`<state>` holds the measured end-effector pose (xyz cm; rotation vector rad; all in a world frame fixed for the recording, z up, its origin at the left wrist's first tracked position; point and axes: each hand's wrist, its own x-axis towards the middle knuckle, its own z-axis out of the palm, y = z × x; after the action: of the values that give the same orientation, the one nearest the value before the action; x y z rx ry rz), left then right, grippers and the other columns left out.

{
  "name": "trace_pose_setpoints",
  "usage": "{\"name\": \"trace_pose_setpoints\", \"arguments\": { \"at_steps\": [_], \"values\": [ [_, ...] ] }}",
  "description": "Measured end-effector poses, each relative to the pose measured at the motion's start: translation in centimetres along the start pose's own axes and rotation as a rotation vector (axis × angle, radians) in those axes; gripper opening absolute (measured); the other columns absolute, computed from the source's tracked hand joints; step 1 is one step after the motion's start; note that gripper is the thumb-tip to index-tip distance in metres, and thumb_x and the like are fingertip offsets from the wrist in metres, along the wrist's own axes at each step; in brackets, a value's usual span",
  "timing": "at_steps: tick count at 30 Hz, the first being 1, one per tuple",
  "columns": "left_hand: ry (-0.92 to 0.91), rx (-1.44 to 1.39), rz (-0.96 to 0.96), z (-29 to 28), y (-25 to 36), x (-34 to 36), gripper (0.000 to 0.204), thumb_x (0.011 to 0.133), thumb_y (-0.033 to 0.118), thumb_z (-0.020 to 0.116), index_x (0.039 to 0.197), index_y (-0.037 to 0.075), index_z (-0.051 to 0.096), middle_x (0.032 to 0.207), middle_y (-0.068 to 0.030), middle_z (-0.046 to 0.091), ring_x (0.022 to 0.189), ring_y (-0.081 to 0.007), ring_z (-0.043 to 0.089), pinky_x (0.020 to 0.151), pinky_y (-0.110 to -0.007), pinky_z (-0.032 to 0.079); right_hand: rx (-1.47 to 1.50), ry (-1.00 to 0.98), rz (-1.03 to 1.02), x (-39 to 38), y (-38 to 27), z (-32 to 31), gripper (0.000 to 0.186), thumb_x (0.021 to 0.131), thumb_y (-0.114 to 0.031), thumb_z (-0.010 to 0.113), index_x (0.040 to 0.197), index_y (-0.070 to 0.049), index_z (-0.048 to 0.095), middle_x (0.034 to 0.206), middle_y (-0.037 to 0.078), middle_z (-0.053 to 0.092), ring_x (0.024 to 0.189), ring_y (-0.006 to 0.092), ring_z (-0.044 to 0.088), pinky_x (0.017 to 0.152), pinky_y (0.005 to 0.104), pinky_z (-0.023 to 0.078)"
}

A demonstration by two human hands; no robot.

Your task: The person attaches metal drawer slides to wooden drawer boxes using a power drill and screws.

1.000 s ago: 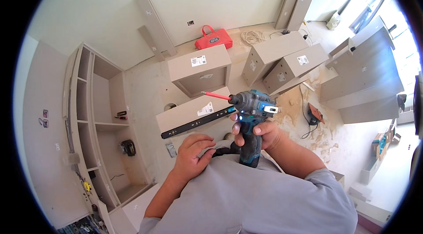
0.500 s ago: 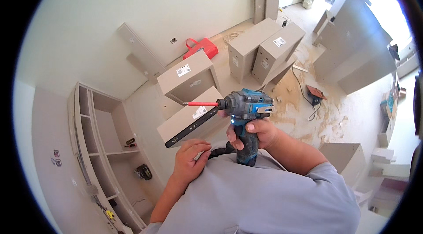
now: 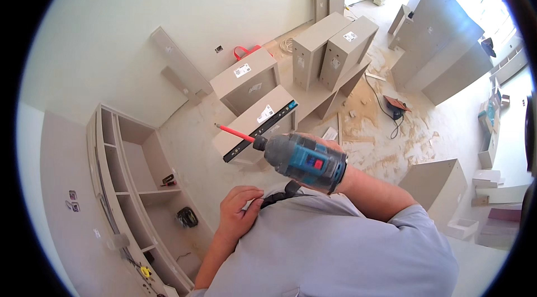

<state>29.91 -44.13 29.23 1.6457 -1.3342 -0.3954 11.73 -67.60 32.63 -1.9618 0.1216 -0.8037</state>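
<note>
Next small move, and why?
I'd probably swing the drill so its red bit comes toward the black strip on the box. The right hand already grips the drill, but the bit angles left across the box in this view, its tip showing past the edge against the floor.

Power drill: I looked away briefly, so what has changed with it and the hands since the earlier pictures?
The power drill has turned in the right hand: its handle, in view before, no longer shows. Its red bit slopes more, tip toward the upper left. The right hand has kept its hold, and the left hand stays by the shirt front.
</note>
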Motion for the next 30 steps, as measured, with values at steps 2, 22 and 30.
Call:
{"name": "trace_pose_setpoints", "arguments": {
  "at_steps": [2,22,30],
  "values": [
    [-0.009,-0.004,-0.005,-0.5,0.1,-1.0,0.02,0.088,-0.005,0.076,0.106,0.004,0.077,0.109,-0.0127,0.079,0.103,-0.0291,0.076,0.091,-0.038,0.06,-0.079,-0.064,0.041,0.3,-2.0,0.2,0.079,0.078,-0.019,0.092,0.148,-0.005,0.058,0.129,0.012,0.075,0.109,0.0312,0.075,0.096,0.0378,0.058],
    [0.058,-0.07,-0.047,-2.3,0.2,-7.0,0.02,0.089,-0.003,0.075,0.108,0.004,0.077,0.108,-0.0131,0.079,0.102,-0.029,0.076,0.09,-0.038,0.06,0.158,-0.001,0.106,-2.9,-2.8,5.2,0.049,0.089,-0.012,0.084,0.134,-0.007,0.066,0.114,0.009,0.074,0.1,0.0268,0.073,0.09,0.0398,0.058],
    [-0.084,-0.168,-0.184,-2.2,0.2,-6.8,0.029,0.095,0.013,0.075,0.122,0.005,0.073,0.115,-0.0112,0.077,0.106,-0.0281,0.074,0.095,-0.038,0.057,1.134,0.372,0.482,-0.7,-4.3,5.0,0.057,0.091,-0.019,0.08,0.141,-0.009,0.055,0.099,0.004,0.065,0.085,0.0189,0.066,0.082,0.038,0.053]
  ]
}}
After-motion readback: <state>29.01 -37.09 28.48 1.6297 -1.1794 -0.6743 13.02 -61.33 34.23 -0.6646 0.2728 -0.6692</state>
